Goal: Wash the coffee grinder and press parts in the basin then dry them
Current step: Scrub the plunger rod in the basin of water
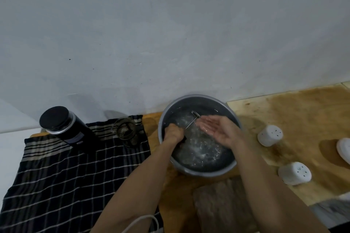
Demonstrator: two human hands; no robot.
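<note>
A round grey basin [198,173] of water stands on the wooden counter against the wall. My left hand [173,132] is closed around the dark handle of a thin metal frother whisk [193,118], whose coiled tip points up and away over the water. My right hand [217,127] is wet, palm up, fingers apart, just right of the whisk rod and holding nothing. On the striped cloth [66,172] to the left stand a tall black coffee grinder [64,128] and a small glass coffee press [126,130].
Two white cylindrical objects [269,135] [294,173] lie on the counter right of the basin, with a third white object [343,149] at the right edge. A brown folded towel [221,204] lies in front of the basin. A white cable [144,222] crosses the bottom.
</note>
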